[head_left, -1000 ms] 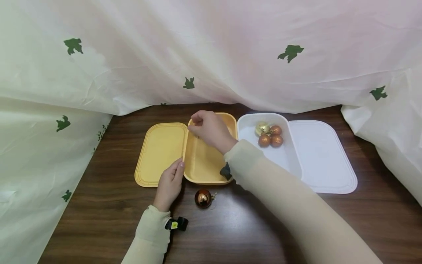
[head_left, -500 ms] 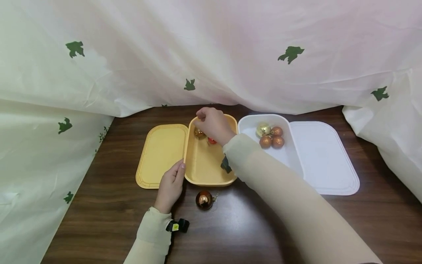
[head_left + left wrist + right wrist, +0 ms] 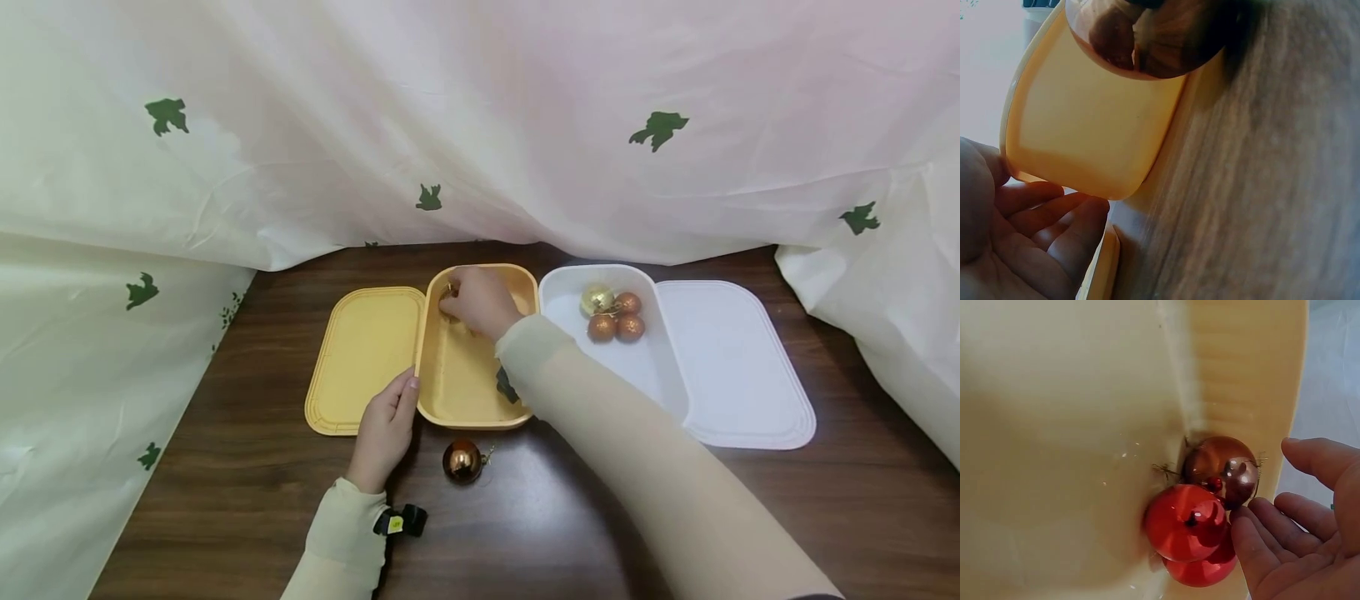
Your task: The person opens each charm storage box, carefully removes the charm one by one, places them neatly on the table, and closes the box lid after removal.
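Beside the yellow lid (image 3: 366,358) at left, the left hand (image 3: 384,432) pinches the left wall of the yellow box (image 3: 463,387). Just right, a copper bauble (image 3: 462,462) lies nearer than the box; at its far end sit a brown bauble (image 3: 1216,464) and two red baubles (image 3: 1182,525). The right hand (image 3: 486,302), fingers loosely apart, is beside them, perhaps touching one. Rightmost lies the white lid (image 3: 735,367).

Behind the dark brown wooden table (image 3: 225,500) hangs a pale cloth (image 3: 487,100), which is also at its left and right sides; on this cloth are scattered dark green bird shapes (image 3: 660,130); a small leafy print (image 3: 232,310) is near the table's left edge; the wood shows soft reflected light.
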A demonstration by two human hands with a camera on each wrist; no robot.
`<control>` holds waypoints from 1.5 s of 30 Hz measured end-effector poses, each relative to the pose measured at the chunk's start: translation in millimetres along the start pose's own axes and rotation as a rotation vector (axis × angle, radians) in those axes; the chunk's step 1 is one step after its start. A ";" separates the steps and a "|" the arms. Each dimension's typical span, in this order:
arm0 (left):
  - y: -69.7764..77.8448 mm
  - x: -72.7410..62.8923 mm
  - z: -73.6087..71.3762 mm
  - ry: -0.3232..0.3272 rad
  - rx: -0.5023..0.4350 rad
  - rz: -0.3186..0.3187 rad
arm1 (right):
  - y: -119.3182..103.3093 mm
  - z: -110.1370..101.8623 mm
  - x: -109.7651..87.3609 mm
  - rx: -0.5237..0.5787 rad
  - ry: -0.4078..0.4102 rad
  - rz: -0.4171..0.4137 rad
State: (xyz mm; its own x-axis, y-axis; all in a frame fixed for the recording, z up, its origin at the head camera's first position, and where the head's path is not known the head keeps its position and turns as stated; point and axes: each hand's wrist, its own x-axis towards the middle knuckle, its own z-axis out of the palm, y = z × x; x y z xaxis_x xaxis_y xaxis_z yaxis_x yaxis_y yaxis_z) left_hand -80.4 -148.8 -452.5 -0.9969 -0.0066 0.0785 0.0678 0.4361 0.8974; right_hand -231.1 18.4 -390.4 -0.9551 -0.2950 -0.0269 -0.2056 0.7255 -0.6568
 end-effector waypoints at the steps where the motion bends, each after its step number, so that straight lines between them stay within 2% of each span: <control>1: -0.5 -0.3 -0.1 -0.001 -0.004 0.001 | 0.5 1.3 -0.3 0.000 0.002 -0.005; 9: -0.7 -1.3 0.9 0.006 -0.008 0.022 | 5.0 9.2 0.0 -0.100 -0.025 -0.035; 16: -0.1 -1.5 0.7 -0.001 -0.025 -0.001 | 6.0 12.8 1.0 -0.138 -0.063 -0.060; 24: 0.0 -1.2 2.7 -0.009 -0.019 -0.010 | 6.8 11.8 -3.0 -0.245 -0.073 -0.126; 34: -2.4 -1.5 -3.1 -0.003 0.020 0.003 | 1.1 4.5 -9.5 -0.222 -0.018 -0.166; 42: -2.9 -1.1 -1.4 -0.003 0.012 0.029 | -8.8 -6.5 -17.8 -0.127 -0.015 -0.158; 45: -3.1 -1.1 -1.2 -0.005 0.003 0.027 | -13.8 -10.9 -19.6 -0.133 -0.015 -0.156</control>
State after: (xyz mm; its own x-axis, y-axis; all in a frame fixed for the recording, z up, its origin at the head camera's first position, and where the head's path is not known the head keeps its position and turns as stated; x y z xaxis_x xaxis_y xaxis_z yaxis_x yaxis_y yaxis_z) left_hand -79.5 -151.3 -454.9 -0.9949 0.0094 0.1003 0.0942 0.4392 0.8935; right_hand -212.0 20.9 -372.6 -0.9065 -0.4187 0.0551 -0.3778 0.7457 -0.5488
